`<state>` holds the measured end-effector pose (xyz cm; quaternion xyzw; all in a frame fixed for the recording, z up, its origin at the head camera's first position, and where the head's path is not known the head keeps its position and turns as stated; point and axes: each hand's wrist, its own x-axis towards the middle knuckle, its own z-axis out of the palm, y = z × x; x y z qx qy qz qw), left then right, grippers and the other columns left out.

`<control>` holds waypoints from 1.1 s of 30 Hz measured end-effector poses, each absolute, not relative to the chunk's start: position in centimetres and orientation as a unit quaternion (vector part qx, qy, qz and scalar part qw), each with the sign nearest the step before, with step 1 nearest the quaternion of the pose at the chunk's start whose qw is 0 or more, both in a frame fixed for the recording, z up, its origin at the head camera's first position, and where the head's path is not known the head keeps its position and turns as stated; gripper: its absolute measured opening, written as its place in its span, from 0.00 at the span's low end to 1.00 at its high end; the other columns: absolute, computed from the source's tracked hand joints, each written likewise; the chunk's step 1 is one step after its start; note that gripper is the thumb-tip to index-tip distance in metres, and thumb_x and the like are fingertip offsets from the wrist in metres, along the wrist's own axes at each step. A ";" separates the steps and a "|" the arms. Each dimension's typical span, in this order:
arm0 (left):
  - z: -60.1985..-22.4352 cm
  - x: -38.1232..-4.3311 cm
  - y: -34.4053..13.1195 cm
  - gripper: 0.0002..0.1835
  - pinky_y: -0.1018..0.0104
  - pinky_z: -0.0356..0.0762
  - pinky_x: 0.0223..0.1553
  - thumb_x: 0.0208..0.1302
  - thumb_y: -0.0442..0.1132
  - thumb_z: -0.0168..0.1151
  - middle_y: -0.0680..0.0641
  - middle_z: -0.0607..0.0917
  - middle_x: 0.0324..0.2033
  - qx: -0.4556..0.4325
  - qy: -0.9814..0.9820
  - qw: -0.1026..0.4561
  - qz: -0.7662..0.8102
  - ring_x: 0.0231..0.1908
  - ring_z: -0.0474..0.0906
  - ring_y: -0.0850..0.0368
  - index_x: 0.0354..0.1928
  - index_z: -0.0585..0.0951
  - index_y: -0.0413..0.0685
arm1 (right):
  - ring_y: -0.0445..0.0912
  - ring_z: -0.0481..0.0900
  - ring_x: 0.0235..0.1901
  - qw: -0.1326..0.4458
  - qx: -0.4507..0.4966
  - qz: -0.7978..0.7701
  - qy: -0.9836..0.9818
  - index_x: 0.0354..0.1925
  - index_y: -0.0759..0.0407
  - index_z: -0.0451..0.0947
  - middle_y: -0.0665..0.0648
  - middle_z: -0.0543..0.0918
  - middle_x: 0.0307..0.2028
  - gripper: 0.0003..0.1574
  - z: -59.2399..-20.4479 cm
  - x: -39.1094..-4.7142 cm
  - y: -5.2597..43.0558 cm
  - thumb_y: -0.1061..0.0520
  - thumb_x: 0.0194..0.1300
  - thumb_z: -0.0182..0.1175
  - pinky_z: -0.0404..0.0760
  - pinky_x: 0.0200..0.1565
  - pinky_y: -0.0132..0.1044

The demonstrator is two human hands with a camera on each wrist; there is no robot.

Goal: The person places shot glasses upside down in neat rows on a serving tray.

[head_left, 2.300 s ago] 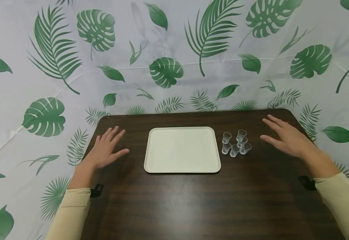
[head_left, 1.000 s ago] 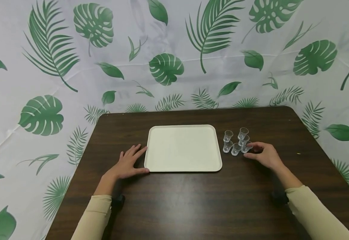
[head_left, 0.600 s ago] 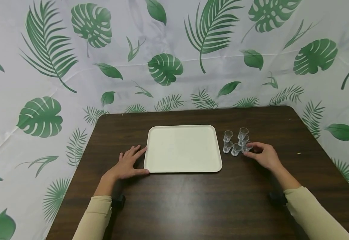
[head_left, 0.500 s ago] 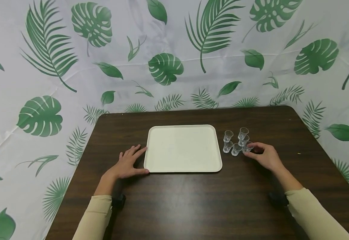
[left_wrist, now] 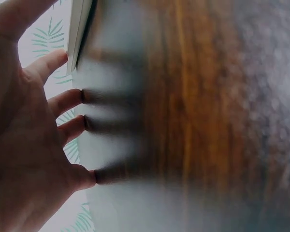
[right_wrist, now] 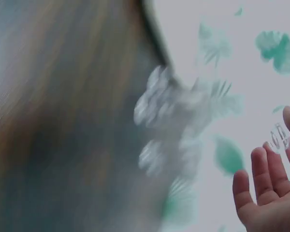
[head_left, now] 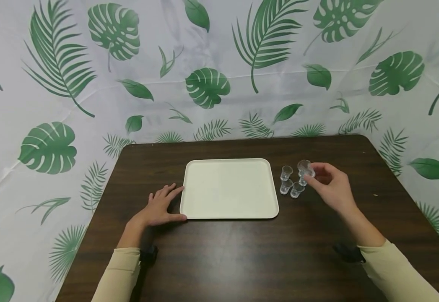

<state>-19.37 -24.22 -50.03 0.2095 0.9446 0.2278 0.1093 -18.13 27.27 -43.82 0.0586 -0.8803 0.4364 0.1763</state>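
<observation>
My right hand (head_left: 334, 188) pinches a small clear shot glass (head_left: 308, 172) between thumb and fingers, raised off the table; only part of it shows, also in the right wrist view, where the held glass (right_wrist: 280, 137) is up in the fingers. Several similar shot glasses (head_left: 297, 190) stand on the table close to the left, partly overlapped by the held one. At the cream tray (head_left: 228, 188), my left hand (head_left: 159, 209) rests with fingers spread, index finger and thumb touching its left side and near-left corner. The left wrist view shows that hand (left_wrist: 34, 130) beside the tray's edge (left_wrist: 76, 34).
The dark wooden table (head_left: 223, 260) runs to a leaf-patterned cloth backdrop (head_left: 208, 88) behind it and at both sides. The standing glasses are just right of the tray. In the right wrist view, the glasses (right_wrist: 154, 101) are blurred.
My right hand has reached in from the right, gripped the nearest right-hand glass and lifted it up. Earlier, my left hand came down to the tray's left edge and has stayed there.
</observation>
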 end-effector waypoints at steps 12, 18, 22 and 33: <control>-49.3 -19.2 -24.7 0.53 0.21 0.38 0.59 0.53 0.67 0.67 0.37 0.53 0.74 0.203 0.946 0.110 0.228 0.71 0.46 0.32 0.77 0.57 0.56 | 0.49 0.84 0.36 0.075 0.174 0.420 -0.887 0.47 0.62 0.84 0.55 0.82 0.39 0.21 -44.9 -21.2 15.8 0.62 0.53 0.75 0.83 0.38 0.43; -49.1 -19.3 -24.5 0.53 0.22 0.38 0.59 0.53 0.67 0.68 0.37 0.54 0.74 0.204 0.945 0.110 0.232 0.71 0.47 0.32 0.76 0.58 0.56 | 0.48 0.85 0.37 0.073 0.181 0.416 -0.888 0.46 0.58 0.84 0.53 0.85 0.41 0.21 -47.0 -23.6 10.5 0.62 0.52 0.75 0.81 0.39 0.41; -49.2 -19.5 -24.2 0.53 0.21 0.38 0.59 0.52 0.69 0.67 0.37 0.54 0.74 0.210 0.944 0.112 0.230 0.71 0.48 0.32 0.76 0.58 0.56 | 0.48 0.83 0.38 0.068 0.187 0.388 -0.900 0.47 0.56 0.84 0.51 0.84 0.41 0.20 -47.5 -24.6 7.6 0.62 0.54 0.73 0.79 0.39 0.41; -49.7 -19.8 -23.8 0.54 0.22 0.38 0.59 0.51 0.69 0.68 0.37 0.54 0.74 0.190 0.947 0.127 0.225 0.71 0.46 0.32 0.76 0.58 0.58 | 0.42 0.81 0.39 0.049 0.233 0.284 -0.929 0.51 0.51 0.82 0.48 0.83 0.43 0.22 -47.9 -25.7 1.4 0.61 0.56 0.71 0.78 0.41 0.38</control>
